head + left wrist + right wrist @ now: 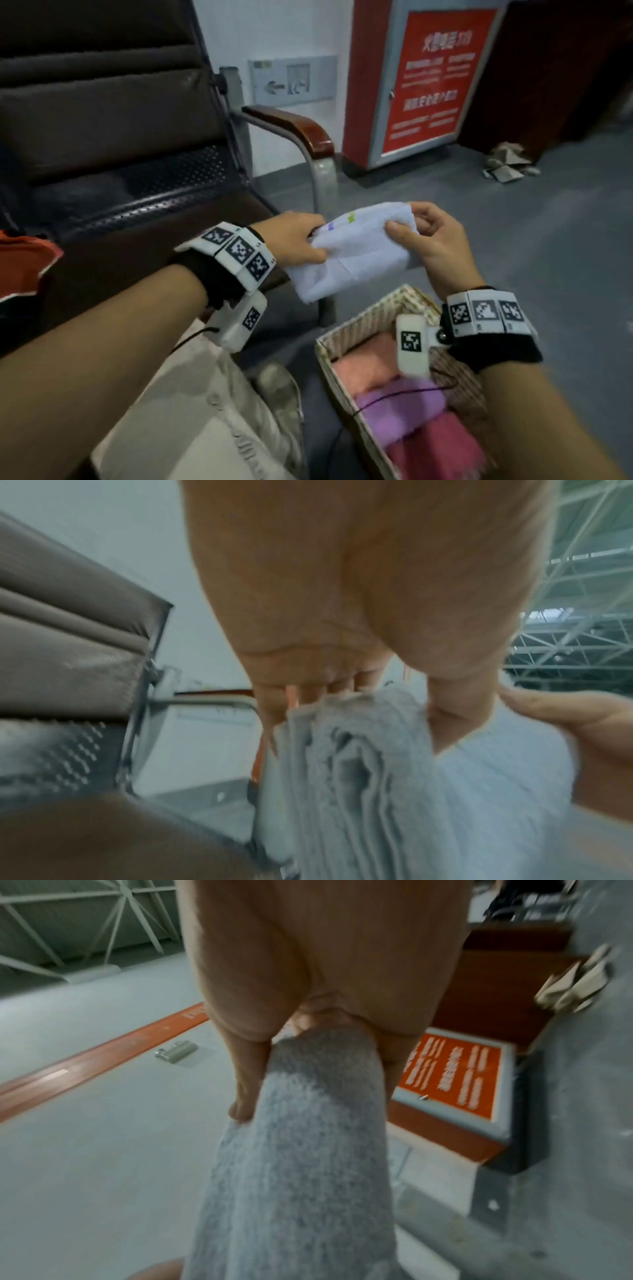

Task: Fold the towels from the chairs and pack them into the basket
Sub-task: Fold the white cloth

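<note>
Head view: white towel [356, 251] folded small, held in the air above the wicker basket [346, 334]; left hand [294, 240] and right hand [435, 240] each pinching an end. Left wrist view: stacked layers [359, 777] clamped between thumb and fingers; best kept square. Right wrist view: fold [301, 1137] gripped tight; best lowered flat beside the pink towel.

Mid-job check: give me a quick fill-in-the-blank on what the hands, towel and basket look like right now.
1. Both hands hold one folded ____ towel above the floor.
2. The left hand grips one end of it and the ____ hand grips the other.
3. The basket below already holds pink, ____ and red towels.
4. Behind the left hand stands a dark ____ with a wooden armrest.

Missing words: white; right; purple; chair
</note>
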`<state>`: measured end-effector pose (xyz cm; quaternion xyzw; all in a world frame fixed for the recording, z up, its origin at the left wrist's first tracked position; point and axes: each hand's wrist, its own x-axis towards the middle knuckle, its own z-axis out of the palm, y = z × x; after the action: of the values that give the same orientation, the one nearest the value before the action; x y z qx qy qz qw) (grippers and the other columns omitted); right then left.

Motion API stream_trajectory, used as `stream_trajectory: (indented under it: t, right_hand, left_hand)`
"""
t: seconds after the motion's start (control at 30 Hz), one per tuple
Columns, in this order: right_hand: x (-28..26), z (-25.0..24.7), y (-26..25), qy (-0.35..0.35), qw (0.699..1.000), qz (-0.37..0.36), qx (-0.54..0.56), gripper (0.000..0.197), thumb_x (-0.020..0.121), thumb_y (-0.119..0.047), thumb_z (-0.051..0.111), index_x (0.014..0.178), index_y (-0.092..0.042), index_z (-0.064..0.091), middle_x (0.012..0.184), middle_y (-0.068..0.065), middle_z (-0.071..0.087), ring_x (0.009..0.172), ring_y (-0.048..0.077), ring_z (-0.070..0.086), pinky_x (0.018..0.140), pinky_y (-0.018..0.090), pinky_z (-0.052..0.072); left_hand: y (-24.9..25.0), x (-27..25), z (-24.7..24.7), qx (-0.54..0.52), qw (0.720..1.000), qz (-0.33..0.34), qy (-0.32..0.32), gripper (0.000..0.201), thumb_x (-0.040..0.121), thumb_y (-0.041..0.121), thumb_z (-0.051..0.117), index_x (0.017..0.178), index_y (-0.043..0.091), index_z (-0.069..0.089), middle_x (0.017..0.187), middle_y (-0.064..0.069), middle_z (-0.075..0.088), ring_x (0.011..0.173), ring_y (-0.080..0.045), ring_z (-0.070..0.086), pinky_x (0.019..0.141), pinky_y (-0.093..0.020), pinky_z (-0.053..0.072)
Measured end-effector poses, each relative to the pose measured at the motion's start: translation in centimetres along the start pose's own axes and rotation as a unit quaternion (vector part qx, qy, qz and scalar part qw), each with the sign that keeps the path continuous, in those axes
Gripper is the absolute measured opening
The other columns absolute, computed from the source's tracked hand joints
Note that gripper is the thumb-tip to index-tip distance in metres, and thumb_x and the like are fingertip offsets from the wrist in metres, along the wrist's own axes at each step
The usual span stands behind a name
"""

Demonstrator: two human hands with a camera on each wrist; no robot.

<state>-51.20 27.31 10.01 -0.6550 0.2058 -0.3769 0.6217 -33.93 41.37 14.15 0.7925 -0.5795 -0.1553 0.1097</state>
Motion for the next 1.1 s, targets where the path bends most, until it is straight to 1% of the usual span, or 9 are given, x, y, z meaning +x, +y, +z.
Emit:
stream_trajectory:
  t: [0.2, 0.27, 0.33, 0.4, 0.53, 0.63, 0.77, 0.93, 1.1]
  right_hand:
    - [-6.0, -9.1, 7.4, 0.044, 0.988, 0.109, -0.100, 0.031, 0.073, 0.001, 0.076, 0.090, -0.019, 0.060, 0.081, -0.001, 0.069, 0.071, 0.004, 0.064, 0.071, 0.021, 0.053]
    - [-8.4, -10.9, 9.9, 0.044, 0.978, 0.150, -0.135, 0.028, 0.074, 0.002, 0.075, 0.094, -0.012, 0.061, 0.082, 0.000, 0.068, 0.068, -0.003, 0.062, 0.067, 0.014, 0.051]
    - [-10.6, -12.5, 12.3, 0.034, 0.961, 0.189, -0.200, 0.030, 0.077, -0.003, 0.076, 0.102, -0.003, 0.061, 0.086, 0.005, 0.068, 0.076, 0.003, 0.064, 0.071, 0.020, 0.052]
    - [-12.5, -14.1, 14.3, 0.000, 0.929, 0.225, -0.295, 0.029, 0.080, -0.013, 0.075, 0.104, -0.004, 0.061, 0.092, 0.007, 0.066, 0.088, 0.018, 0.063, 0.078, 0.033, 0.050]
    - [-14.9, -16.1, 17.0, -0.131, 0.843, 0.321, -0.412, 0.022, 0.086, -0.032, 0.067, 0.100, -0.016, 0.059, 0.081, -0.006, 0.056, 0.084, 0.018, 0.055, 0.065, 0.024, 0.039]
    - [-15.2, -16.7, 18.8, -0.185, 0.772, 0.376, -0.477, 0.029, 0.087, -0.036, 0.063, 0.107, -0.016, 0.059, 0.095, 0.001, 0.060, 0.094, 0.021, 0.057, 0.074, 0.025, 0.038]
    - [-14.6, -16.6, 21.8, -0.181, 0.714, 0.428, -0.524, 0.043, 0.087, -0.042, 0.061, 0.120, -0.015, 0.056, 0.115, 0.005, 0.060, 0.107, 0.025, 0.056, 0.080, 0.027, 0.037]
    - [-13.6, -15.8, 23.9, -0.184, 0.670, 0.455, -0.556, 0.023, 0.089, -0.031, 0.060, 0.103, -0.014, 0.066, 0.100, 0.007, 0.067, 0.090, 0.026, 0.061, 0.074, 0.029, 0.046]
    - [-10.0, -12.9, 21.4, -0.188, 0.684, 0.388, -0.589, 0.017, 0.088, -0.020, 0.059, 0.093, -0.007, 0.069, 0.087, 0.010, 0.068, 0.076, 0.024, 0.061, 0.067, 0.029, 0.049]
  left_hand:
    - [2.9, 5.4, 14.4, -0.064, 0.995, 0.054, -0.062, 0.016, 0.085, 0.016, 0.062, 0.095, 0.004, 0.058, 0.077, -0.004, 0.054, 0.074, -0.024, 0.052, 0.063, -0.025, 0.031]
    - [3.6, 5.7, 19.1, -0.080, 0.988, 0.063, -0.113, 0.011, 0.085, 0.014, 0.060, 0.092, 0.008, 0.054, 0.080, -0.007, 0.054, 0.074, -0.019, 0.049, 0.061, -0.024, 0.027]
    - [4.6, 5.4, 23.0, -0.104, 0.977, 0.066, -0.176, 0.010, 0.088, 0.013, 0.058, 0.094, 0.013, 0.049, 0.084, -0.009, 0.052, 0.078, -0.021, 0.048, 0.059, -0.023, 0.023]
    - [5.6, 5.1, 26.5, -0.101, 0.960, 0.066, -0.251, 0.016, 0.092, 0.015, 0.054, 0.105, 0.005, 0.052, 0.096, -0.014, 0.055, 0.090, -0.028, 0.053, 0.064, -0.025, 0.028]
    - [7.4, 3.1, 32.3, -0.075, 0.919, 0.084, -0.377, 0.027, 0.095, 0.019, 0.050, 0.111, -0.002, 0.055, 0.117, -0.019, 0.060, 0.101, -0.025, 0.057, 0.081, -0.017, 0.043]
    - [8.3, 2.3, 34.1, -0.057, 0.901, 0.104, -0.417, 0.034, 0.097, 0.029, 0.047, 0.119, 0.004, 0.056, 0.122, -0.016, 0.060, 0.109, -0.029, 0.057, 0.092, -0.028, 0.041]
    - [7.5, 3.4, 33.3, -0.027, 0.922, 0.075, -0.378, 0.031, 0.096, 0.023, 0.044, 0.118, 0.005, 0.057, 0.124, -0.014, 0.060, 0.111, -0.028, 0.056, 0.093, -0.032, 0.042]
    - [5.1, 3.7, 29.9, -0.098, 0.941, 0.033, -0.323, 0.032, 0.095, 0.017, 0.047, 0.123, 0.016, 0.060, 0.130, -0.003, 0.058, 0.118, -0.019, 0.054, 0.098, -0.024, 0.040]
    - [2.6, 3.1, 24.9, -0.160, 0.964, -0.018, -0.210, 0.023, 0.090, 0.019, 0.057, 0.110, 0.020, 0.068, 0.112, 0.001, 0.067, 0.102, -0.012, 0.059, 0.080, -0.016, 0.039]
